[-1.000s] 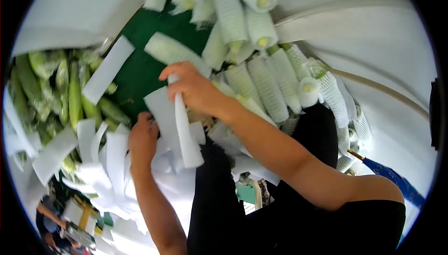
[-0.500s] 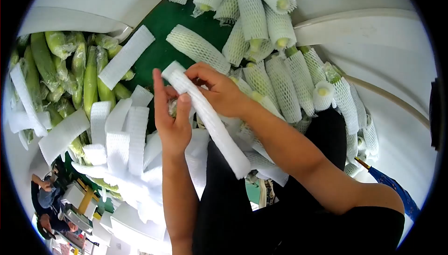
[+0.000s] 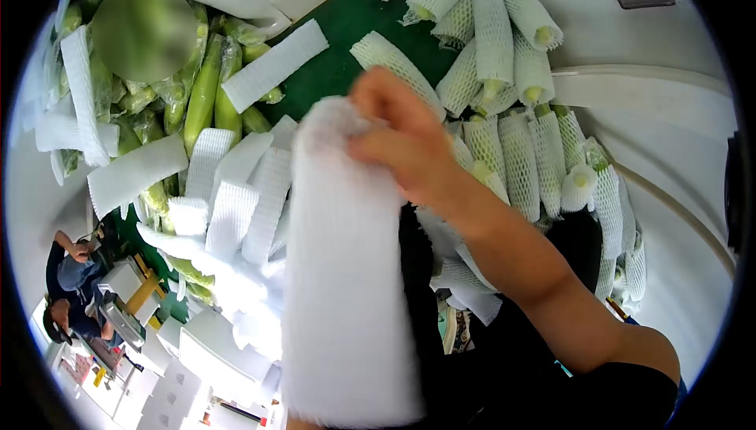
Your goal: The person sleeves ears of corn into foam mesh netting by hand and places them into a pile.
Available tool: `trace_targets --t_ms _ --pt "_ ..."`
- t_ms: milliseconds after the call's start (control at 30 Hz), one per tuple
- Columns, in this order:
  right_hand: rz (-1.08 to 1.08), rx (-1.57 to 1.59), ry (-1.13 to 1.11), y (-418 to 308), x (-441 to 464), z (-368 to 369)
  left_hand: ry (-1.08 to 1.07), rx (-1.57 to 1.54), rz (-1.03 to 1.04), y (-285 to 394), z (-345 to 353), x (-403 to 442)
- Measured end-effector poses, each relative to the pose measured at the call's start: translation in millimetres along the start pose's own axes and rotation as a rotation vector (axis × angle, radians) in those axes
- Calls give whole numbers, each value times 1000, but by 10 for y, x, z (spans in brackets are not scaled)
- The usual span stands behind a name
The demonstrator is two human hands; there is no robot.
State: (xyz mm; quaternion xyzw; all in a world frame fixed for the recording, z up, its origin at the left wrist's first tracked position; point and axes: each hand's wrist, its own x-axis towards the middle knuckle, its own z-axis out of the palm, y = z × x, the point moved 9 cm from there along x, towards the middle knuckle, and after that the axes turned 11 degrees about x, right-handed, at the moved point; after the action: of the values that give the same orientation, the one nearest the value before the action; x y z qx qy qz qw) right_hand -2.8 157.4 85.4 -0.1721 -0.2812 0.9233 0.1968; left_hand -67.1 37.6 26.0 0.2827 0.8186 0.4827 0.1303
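Note:
My right hand is closed, pinching the top edge of a white foam net sleeve. The sleeve hangs down long and wide in front of my lap, blurred by motion. My left hand is hidden by the sleeve; a faint skin tint shows through near its top, and a bit of my left forearm appears below. Whether those fingers are open or closed does not show. Beyond my right hand lies an ear of corn in a foam net on the green surface.
Plastic-wrapped green ears of corn fill the left side, with flat foam sleeves scattered over them. Several net-covered ears are piled at the right against a white wall. Another person sits at lower left.
The rolled, narrow sleeve is now spread wide and hanging. My left hand, visible before with fingers extended, has gone behind or inside it. The view has shifted, moving the piles rightward.

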Motion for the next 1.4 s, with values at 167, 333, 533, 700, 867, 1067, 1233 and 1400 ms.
trace_targets --t_ms 167,333,533,700,867,1067,1233,1400 --pt "354 90 136 494 302 -407 -217 -166 -113 169 56 -99" --pt "97 -106 155 611 347 -627 58 -1158 -602 -91 44 -156" --pt "199 -359 444 1000 383 -1423 61 -1002 -655 -848 377 -470" --pt "95 -991 219 1560 306 -1792 -141 454 -44 -1982 519 -604" --pt "281 511 501 902 316 -1468 -325 75 -402 -692 358 91" --pt "-188 -1866 -237 876 -274 -827 -791 1192 -198 -1105 144 -1213" --pt "92 -1726 -355 1689 -468 -927 -967 1090 -181 -1011 -280 -2405" --pt "570 -1550 -823 2264 -1131 -442 -908 1076 -131 -1250 -915 -3507"
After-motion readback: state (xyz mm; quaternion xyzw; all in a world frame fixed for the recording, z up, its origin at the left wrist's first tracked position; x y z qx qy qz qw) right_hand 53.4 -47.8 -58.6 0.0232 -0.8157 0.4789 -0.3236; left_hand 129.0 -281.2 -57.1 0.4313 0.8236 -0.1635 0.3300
